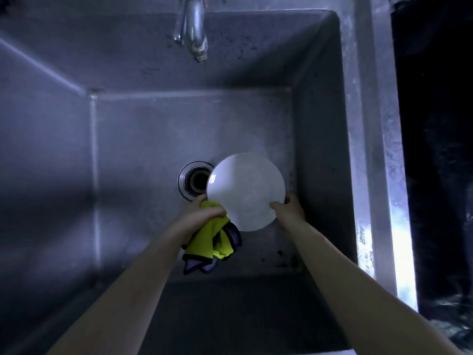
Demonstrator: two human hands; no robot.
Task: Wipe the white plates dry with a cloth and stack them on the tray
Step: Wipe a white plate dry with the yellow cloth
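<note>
A round white plate (245,190) is held over the steel sink, above and just right of the drain. My right hand (289,207) grips its lower right rim, thumb on the face and fingers behind. My left hand (202,213) is closed on a bunched yellow cloth (212,239) with dark edging and a grey underside, and it touches the plate's lower left rim. The cloth hangs down below that hand. No tray is in view.
The deep steel sink (143,139) fills the view, with a round drain (192,180) partly hidden behind the plate. A metal faucet spout (195,29) hangs at the top centre. The sink's bright right rim (378,175) borders a dark area.
</note>
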